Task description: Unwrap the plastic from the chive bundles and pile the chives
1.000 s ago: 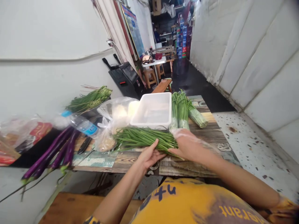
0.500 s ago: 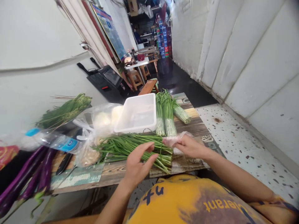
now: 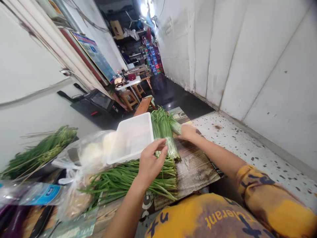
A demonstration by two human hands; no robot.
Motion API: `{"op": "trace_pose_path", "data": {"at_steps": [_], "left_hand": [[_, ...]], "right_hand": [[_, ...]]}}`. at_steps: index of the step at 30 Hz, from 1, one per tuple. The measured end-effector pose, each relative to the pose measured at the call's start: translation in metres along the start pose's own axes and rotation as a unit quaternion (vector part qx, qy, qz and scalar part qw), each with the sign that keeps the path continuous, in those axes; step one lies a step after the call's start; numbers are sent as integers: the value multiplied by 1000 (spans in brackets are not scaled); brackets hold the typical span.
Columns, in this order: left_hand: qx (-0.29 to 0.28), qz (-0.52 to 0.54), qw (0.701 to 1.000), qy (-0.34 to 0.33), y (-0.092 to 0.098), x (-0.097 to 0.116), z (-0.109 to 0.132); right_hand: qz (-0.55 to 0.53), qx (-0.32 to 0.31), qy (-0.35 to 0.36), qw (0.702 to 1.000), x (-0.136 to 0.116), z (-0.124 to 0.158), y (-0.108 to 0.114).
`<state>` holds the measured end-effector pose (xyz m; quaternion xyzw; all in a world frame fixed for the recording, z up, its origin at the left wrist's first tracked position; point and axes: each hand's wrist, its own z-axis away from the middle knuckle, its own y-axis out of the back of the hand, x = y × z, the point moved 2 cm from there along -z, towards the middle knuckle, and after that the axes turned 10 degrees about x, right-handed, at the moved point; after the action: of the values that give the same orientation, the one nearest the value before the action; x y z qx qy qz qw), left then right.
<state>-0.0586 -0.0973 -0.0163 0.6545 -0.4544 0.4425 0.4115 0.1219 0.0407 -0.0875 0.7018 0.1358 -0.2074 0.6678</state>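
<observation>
"erant" inverted on yellow shirt (image 3: 223, 216)

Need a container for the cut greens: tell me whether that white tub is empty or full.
Empty, as far as shows: the white tub sits upright with no lid, its pale bottom bare. Loose greens lie on the table beside it.

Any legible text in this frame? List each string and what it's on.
"nt" and "tolerant", seen upside down, partly cut off: yellow shirt.
Blue label on the water bottle: too blurred to read.
Wall poster: too small to read.
Stacked crates down the corridor: print unreadable.
</observation>
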Motion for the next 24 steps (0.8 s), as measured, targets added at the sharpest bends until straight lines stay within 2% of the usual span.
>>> {"op": "trace_pose_path", "data": {"at_steps": [2,5,7,9,10,12,14,16,18,20,22,24], "left_hand": [[-37,-5,999,24,-4,-9,-6],[-106,-30,990,84,-11,-21,-13],[-141,-31,979,145,-17,-29,-17],[-163,-3,964,210,-27,-34,-21],[-169,21,955,241,-33,-35,-23],[-176,75,936,295,-47,-37,-27],[-178,121,917,337,-63,-34,-31],[-180,162,904,353,-80,-27,-32],[-187,217,893,346,-96,-14,-30],[-197,280,878,333,-111,0,-24],[-173,325,871,325,-121,11,-18],[-128,357,873,306,-123,16,-14]], "right_hand": [[-37,-3,-13,999,4,-5,-1],[-118,-9,-30,993,25,-4,11],[-254,-28,-83,963,44,1,21],[-376,-53,-136,915,58,13,31],[-418,-62,-152,893,63,20,37],[-452,-55,-158,876,68,39,50],[-450,-10,-143,881,68,59,64],[-368,71,-93,922,65,79,76],[-242,168,-21,955,58,98,82],[-140,273,63,950,49,116,80],[-93,353,143,920,42,132,77],[-106,369,194,903,39,145,78]]}}
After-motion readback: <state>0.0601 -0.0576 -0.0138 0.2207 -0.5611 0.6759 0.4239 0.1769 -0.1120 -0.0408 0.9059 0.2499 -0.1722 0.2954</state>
